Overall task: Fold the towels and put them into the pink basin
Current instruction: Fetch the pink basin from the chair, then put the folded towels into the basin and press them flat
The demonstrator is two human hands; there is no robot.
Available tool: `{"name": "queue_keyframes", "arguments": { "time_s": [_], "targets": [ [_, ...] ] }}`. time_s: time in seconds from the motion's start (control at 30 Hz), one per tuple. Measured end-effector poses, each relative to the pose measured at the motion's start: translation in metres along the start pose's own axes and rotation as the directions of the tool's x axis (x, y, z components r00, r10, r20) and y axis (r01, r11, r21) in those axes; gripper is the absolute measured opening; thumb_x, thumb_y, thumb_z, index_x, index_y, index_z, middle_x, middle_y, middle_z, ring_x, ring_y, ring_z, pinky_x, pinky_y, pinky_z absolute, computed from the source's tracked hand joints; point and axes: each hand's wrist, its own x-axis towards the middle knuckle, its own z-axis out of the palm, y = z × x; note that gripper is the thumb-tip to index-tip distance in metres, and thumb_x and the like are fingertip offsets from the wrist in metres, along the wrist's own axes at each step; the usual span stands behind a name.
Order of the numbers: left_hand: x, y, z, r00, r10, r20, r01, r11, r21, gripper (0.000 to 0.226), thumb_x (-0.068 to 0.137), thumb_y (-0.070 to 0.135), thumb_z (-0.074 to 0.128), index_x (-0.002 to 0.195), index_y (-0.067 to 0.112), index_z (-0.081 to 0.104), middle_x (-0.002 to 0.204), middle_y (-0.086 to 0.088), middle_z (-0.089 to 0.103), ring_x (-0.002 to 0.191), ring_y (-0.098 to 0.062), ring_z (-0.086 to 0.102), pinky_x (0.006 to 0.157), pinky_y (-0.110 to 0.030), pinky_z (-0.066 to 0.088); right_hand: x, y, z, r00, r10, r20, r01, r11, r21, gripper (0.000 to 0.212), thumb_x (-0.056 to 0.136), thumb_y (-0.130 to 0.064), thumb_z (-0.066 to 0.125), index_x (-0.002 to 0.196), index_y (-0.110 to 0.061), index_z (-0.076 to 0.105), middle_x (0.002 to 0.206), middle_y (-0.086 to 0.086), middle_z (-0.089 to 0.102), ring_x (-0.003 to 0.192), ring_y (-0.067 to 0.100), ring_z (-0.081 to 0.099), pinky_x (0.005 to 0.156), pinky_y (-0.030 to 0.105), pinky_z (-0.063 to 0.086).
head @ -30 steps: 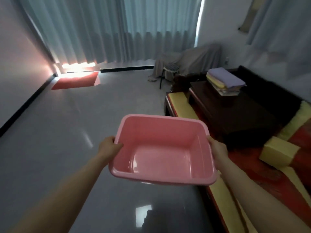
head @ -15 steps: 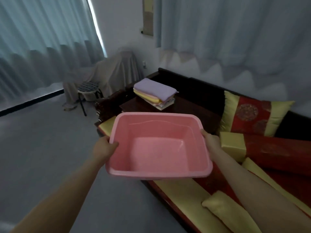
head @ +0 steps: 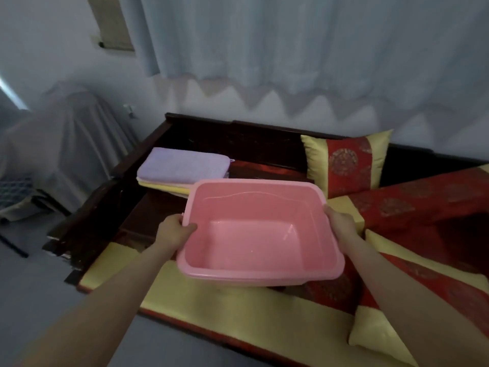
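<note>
- Left hand [head: 176,229] and right hand [head: 341,224] each grip a side rim of the empty pink basin [head: 254,205], held between them.
- Towels [head: 182,167] lie stacked just beyond the left hand.
- Likely step: placing the basin; next, set it down, freeing both hands.

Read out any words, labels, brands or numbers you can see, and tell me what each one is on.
None can be read.
pink basin: no label or brand shows.
towels: plain, no print.
red cushion: round ornaments, too blurred to tell if they hold characters.
wall hanging: blurred and cut off, unreadable.
</note>
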Motion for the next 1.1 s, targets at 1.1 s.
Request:
{"name": "queue_keyframes", "arguments": {
  "time_s": [1.1],
  "targets": [
    [0.310, 0.053, -0.023, 0.888, 0.204, 0.412, -0.203, 0.978, -0.048, 0.054, 0.096, 0.047, 0.038, 0.065, 0.008, 0.059, 0.065, -0.010, 0.064, 0.059, -0.021, 0.059, 0.071, -0.034, 0.048, 0.076, -0.134, 0.105, 0.884, -0.376, -0.277, 0.212, 0.852, -0.479, 0.038, 0.089, -0.040, 0.052, 0.107, -0.007, 0.061, 0.106, 0.011, 0.062, 0.099, 0.029, 0.058, 0.081, 0.037, 0.044]
  ]
}}
